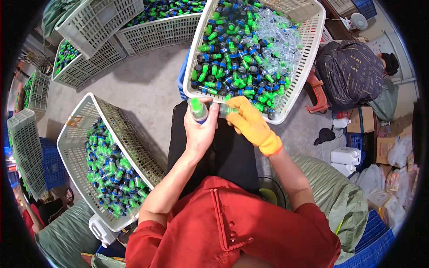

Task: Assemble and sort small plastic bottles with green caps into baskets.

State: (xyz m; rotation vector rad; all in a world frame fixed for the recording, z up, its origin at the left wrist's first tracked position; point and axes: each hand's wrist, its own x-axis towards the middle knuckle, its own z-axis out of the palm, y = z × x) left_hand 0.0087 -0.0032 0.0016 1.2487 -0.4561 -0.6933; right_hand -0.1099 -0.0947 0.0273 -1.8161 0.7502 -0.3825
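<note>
Here, I see the left hand point(199, 136) clamped on a green-tipped piece point(197, 110) above the lap point(232, 154), green end toward the view's top; the gloved right hand point(249, 121) pinches a second piece point(225, 110), long axis sideways.

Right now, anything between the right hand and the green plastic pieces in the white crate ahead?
Only the near rim of the white crate, partly behind the right hand in view. Nothing else visible stands between that hand and the green plastic pieces.

Red shirt point(187, 219), black trousers point(241, 161), yellow glove point(251, 123)
</note>
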